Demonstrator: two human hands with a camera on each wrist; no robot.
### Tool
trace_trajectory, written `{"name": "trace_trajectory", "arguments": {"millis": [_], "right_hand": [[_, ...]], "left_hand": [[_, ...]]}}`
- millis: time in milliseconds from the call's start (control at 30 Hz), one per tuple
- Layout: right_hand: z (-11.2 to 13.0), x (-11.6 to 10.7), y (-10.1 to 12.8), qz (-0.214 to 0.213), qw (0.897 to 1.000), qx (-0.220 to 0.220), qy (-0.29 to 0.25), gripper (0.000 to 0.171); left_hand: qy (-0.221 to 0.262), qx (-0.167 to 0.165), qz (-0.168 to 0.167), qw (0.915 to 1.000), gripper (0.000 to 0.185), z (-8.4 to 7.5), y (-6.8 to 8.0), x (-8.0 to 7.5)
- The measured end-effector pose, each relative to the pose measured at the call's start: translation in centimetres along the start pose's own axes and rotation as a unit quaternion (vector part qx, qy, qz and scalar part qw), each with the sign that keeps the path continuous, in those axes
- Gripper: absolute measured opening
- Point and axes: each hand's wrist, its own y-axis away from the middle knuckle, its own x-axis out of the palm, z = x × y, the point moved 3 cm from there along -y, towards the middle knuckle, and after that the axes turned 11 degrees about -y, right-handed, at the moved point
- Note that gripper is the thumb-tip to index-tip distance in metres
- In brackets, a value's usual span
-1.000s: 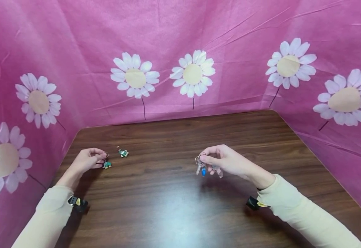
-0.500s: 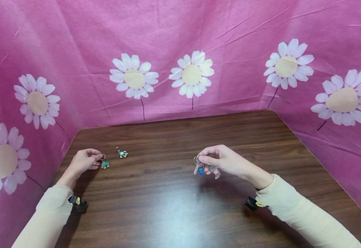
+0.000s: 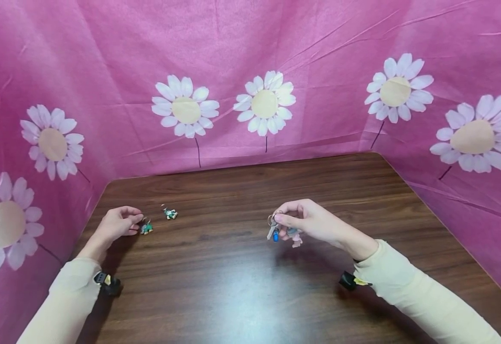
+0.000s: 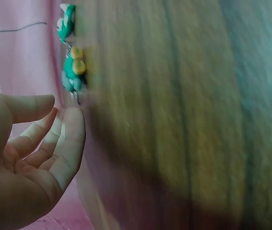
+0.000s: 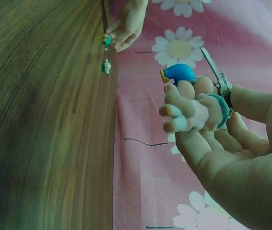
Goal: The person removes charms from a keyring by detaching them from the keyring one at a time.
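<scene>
My left hand [image 3: 120, 223] is at the table's left side, thumb and fingertips apart with nothing between them. Just beyond its fingertips a green figure keychain [image 3: 147, 228] lies on the table; in the left wrist view the keychain [image 4: 73, 69] shows yellow feet. A second green-and-white keychain [image 3: 170, 213] lies a little farther right and back. My right hand [image 3: 308, 220] pinches a key ring above the table. From it hang a metal key [image 5: 211, 64], a blue charm [image 5: 179, 73] and a pink figure with a teal band [image 5: 195, 112].
The brown wooden table [image 3: 216, 258] has its far edge against a pink cloth [image 3: 224, 43] printed with white daisies, which also rises on the left and right. A bright glare patch lies on the table's near middle.
The left hand has let go of the green keychain's ring, and the keychain now lies on the table. The right hand stays in nearly the same place, its key and charms swinging slightly.
</scene>
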Motion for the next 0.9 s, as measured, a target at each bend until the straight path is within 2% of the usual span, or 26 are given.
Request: {"name": "trace_trajectory", "arguments": {"millis": [100, 200, 367, 500, 600, 733, 900], "right_hand": [[0.0, -0.2, -0.2, -0.005, 1.000, -0.011, -0.017, 0.029], [0.1, -0.3, -0.4, -0.016, 0.999, -0.024, -0.044, 0.029], [0.1, -0.4, -1.0, -0.044, 0.994, -0.032, -0.090, 0.028], [0.1, -0.2, -1.4, -0.056, 0.991, -0.038, -0.113, 0.027], [0.1, 0.0, -1.7, -0.056, 0.990, -0.039, -0.123, 0.027], [0.2, 0.5, -1.9, -0.056, 0.991, -0.035, -0.118, 0.028], [0.1, 1.2, -1.9, -0.034, 0.994, -0.041, -0.093, 0.027]], "left_hand": [[0.005, 0.027, -0.001, 0.9996, 0.037, -1.3, 0.1, 0.4], [0.008, 0.071, 0.007, 0.9974, 0.035, -3.8, 0.7, 1.5], [-0.004, 0.167, 0.054, 0.9844, 0.028, -9.8, 2.9, 5.3], [-0.025, 0.233, 0.101, 0.9670, 0.021, -15.1, 5.7, 9.0], [-0.036, 0.269, 0.093, 0.9579, 0.020, -18.4, 7.4, 11.3], [-0.012, 0.285, 0.061, 0.9565, 0.023, -21.2, 8.1, 13.6], [0.044, 0.268, 0.062, 0.9604, 0.021, -22.8, 7.7, 15.4]]}}
